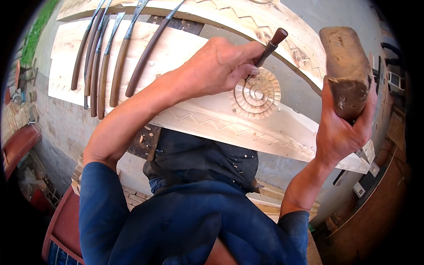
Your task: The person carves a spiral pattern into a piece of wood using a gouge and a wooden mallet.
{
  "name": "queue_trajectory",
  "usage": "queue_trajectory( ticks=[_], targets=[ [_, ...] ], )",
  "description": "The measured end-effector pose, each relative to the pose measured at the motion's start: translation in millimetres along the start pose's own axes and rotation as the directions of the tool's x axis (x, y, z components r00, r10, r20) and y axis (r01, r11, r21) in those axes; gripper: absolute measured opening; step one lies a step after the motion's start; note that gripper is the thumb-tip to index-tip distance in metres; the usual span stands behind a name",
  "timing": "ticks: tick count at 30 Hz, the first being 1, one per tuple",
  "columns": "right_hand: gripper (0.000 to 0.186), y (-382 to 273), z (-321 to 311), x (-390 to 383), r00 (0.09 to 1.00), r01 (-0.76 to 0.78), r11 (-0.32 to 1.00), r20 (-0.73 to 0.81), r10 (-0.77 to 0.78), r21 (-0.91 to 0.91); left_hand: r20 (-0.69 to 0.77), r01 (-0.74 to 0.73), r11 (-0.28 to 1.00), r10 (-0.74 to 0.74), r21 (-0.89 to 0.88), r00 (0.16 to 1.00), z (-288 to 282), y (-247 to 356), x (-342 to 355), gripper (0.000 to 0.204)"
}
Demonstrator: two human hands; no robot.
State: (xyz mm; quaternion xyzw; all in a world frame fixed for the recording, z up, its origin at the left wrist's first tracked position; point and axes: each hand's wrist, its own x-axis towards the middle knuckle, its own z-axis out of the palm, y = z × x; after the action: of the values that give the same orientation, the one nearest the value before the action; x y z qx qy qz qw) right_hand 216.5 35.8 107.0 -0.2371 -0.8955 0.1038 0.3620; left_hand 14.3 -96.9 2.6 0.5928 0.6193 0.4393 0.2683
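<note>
My left hand (234, 66) grips an upright chisel (276, 39) with a dark wooden handle, its lower end at the edge of a carved spiral rosette (258, 97) on a pale wooden board (194, 121). A zigzag groove runs along the board's near edge, below the rosette. My right hand (342, 132) is wrapped round a worn, brown block of wood (343, 48), raised to the right of the rosette. At the left of the board lie several chisels (119, 66) with long wooden handles and metal blades, side by side.
A second board (238, 13) with zigzag carving lies along the far side. My lap in dark cloth is under the near edge. Red curved objects (62, 221) and stacked wood pieces sit at lower left. Dark tools and a brown panel (371, 194) are at right, grass at upper left.
</note>
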Motion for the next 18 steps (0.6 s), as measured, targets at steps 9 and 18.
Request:
queue_trajectory(
  ticks=[9, 18],
  targets=[
    [0.058, 5, -7, -8, 0.957, -0.259, 0.961, -0.112, 0.269, 0.091, -0.009, 0.075, 0.983, -0.078, -0.165, 0.997, -1, 0, -1, 0.011],
    [0.058, 4, -8, -12, 0.972, -0.208, 0.971, -0.085, 0.219, 0.121, -0.032, -0.024, 1.0, 0.024, 0.014, 0.999, 0, 1, -5, 0.015]
  ],
)
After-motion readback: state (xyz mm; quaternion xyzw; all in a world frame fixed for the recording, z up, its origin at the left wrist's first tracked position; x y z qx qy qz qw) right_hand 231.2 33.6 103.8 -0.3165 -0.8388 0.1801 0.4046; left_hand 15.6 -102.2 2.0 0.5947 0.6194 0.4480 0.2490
